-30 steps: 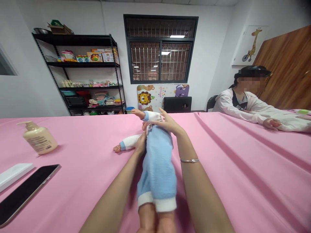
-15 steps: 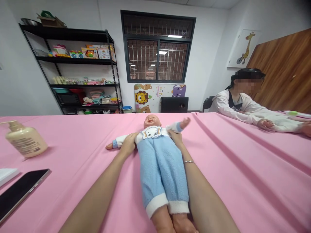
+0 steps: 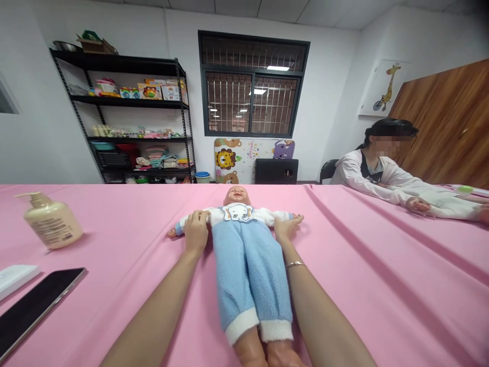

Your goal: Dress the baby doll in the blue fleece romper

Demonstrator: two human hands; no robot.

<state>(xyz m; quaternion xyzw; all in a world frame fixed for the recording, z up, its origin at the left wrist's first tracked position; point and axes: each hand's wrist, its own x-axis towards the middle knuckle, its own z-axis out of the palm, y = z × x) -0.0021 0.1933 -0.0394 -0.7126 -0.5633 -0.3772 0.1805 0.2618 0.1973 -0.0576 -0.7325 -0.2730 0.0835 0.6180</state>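
Note:
A baby doll in a white and light blue outfit with an elephant face on its chest lies on its back on the pink-covered table, head away from me. Its arms are spread to both sides. My left hand has its fingers wrapped over the doll's sleeve on the left side. On the right side, my right hand is closed round the other sleeve near the cuff, with a thin bracelet on that wrist.
At the left are a pump bottle, a black phone and a white object. A person sits at the far right, arms on the table. Behind stand a loaded shelf and a black chair.
My left hand has shifted outward onto the sleeve. My right hand has moved outward along the other sleeve, and the doll's raised arm has come down to the table. The view has tilted up slightly.

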